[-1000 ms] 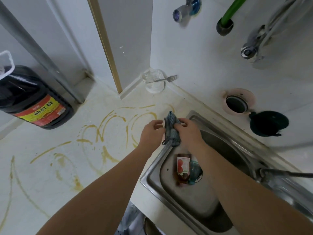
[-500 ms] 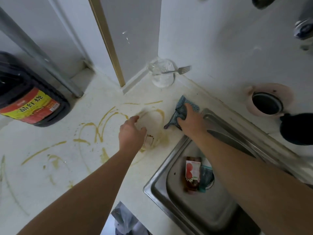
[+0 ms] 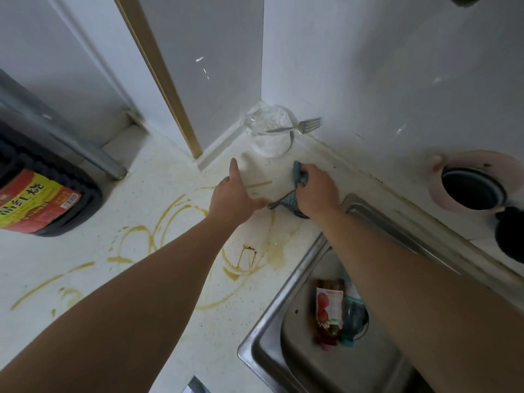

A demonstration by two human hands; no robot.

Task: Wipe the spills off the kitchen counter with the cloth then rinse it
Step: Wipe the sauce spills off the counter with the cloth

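1. Changed since half a second ago: right hand [image 3: 317, 191] and cloth [image 3: 297, 191] displaced from the sink corner further up the counter [image 3: 158, 191], toward the glass jar [image 3: 269, 131]; left hand [image 3: 235, 197] advanced from the looped spill to a position just left of the cloth.
2. Right fingers [image 3: 304, 173]: curled over the bunched blue cloth, gripping it and pressing it onto the counter surface; upper fold of cloth protruding past the fingertips, lower edge trailing out beneath the palm.
3. Left fingers: extended and relaxed, index finger [image 3: 234, 165] pointing toward the jar, nothing held; thumb tip close to the trailing cloth edge, contact possibly present but not resolvable from this view.
4. Cloth location: on the counter between the jar and the upper left corner of the steel sink [image 3: 283, 285], just beside the rim.
5. Spills [image 3: 170, 211]: yellow-brown loops and streaks across the counter, left of and below both hands; darker brown rectangular outline [image 3: 246, 255] near the sink edge.
6. Jar: standing in the wall corner, fork [image 3: 300, 126] resting across its mouth.
7. Sink contents: small bottle with red label [image 3: 329, 310] lying beside a teal item at the drain.
8. Far left: large dark oil jug [image 3: 37, 199] with red and yellow label, on the counter.
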